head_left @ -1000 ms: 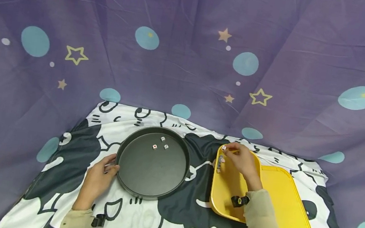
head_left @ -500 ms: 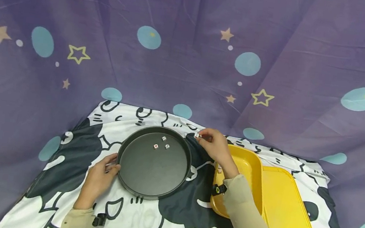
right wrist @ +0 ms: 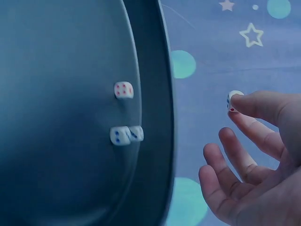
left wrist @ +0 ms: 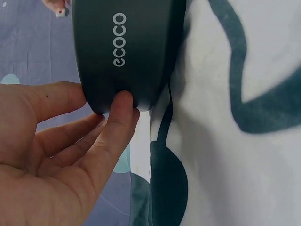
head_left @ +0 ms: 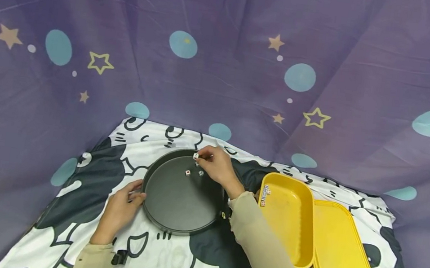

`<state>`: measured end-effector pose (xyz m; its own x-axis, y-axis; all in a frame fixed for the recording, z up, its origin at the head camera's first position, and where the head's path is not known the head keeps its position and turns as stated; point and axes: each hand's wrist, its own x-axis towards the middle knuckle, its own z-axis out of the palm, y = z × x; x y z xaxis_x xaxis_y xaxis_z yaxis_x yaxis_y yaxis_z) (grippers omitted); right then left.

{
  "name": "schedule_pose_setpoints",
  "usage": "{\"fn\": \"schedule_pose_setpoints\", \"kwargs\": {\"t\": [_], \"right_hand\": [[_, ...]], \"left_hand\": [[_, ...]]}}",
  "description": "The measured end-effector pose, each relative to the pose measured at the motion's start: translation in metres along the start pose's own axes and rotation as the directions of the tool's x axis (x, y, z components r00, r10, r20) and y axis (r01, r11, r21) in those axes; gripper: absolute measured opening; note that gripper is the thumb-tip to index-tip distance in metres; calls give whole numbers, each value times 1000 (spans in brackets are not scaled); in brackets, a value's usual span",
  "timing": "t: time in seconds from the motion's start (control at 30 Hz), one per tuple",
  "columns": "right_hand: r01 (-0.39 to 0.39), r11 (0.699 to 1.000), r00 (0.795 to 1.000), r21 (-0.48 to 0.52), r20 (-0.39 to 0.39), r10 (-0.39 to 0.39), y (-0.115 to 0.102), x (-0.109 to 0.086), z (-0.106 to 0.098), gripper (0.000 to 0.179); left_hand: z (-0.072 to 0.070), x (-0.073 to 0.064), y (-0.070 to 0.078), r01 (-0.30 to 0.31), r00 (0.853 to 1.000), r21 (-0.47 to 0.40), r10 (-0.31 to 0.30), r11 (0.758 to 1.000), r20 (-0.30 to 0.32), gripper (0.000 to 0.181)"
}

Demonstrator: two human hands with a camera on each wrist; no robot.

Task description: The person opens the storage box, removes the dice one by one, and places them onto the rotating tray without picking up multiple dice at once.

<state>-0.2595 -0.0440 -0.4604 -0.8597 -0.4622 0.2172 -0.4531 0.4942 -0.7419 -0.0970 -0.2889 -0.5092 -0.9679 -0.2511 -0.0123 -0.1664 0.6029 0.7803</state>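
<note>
**Die (head_left: 195, 156) brought from the yellow box (head_left: 286, 227) to over the round pan (head_left: 178, 206)**

The right hand (head_left: 215, 166) pinches the die between thumb and forefinger, its other fingers free. A second ago it was at the yellow box, half a second ago between box and pan; now it holds the die above the pan's far part, ahead of the left hand (head_left: 121, 210) and to its right, off the pan floor.

Near the right hand, three dice (right wrist: 120, 135) lie in the pan, one showing red pips and two blue marks. They are as many as before, so I judge this move unfinished: the fourth die is over the pan, not among them.

The left hand has stayed at the pan's left side, holding it with the thumb at the rim and fingertips against the outer wall.

Well right of the right hand, more dice (head_left: 265, 196) lie along the box's left side; farther right is a yellow lid (head_left: 346, 251).
</note>
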Motion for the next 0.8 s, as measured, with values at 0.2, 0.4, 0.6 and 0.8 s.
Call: {"fn": "schedule_pose_setpoints", "kwargs": {"t": [0.2, 0.4, 0.6, 0.8], "right_hand": [[-37, 999, 999, -10, 26, 37, 2, 3, 17, 14], [-53, 999, 997, 3, 51, 53, 3, 2, 24, 14], [-60, 998, 998, 7, 23, 60, 5, 0, 19, 15], [-26, 999, 998, 45, -57, 28, 7, -11, -11, 14]], "left_hand": [[0, -1, 0, -3, 1000, -1, 3, 1000, -1, 48], [0, -1, 1, -5, 1000, -5, 5, 1000, -3, 48], [1, -1, 0, -9, 1000, 2, 9, 1000, -8, 48], [0, -1, -1, 4, 1000, 1, -4, 1000, 1, 49]]}}
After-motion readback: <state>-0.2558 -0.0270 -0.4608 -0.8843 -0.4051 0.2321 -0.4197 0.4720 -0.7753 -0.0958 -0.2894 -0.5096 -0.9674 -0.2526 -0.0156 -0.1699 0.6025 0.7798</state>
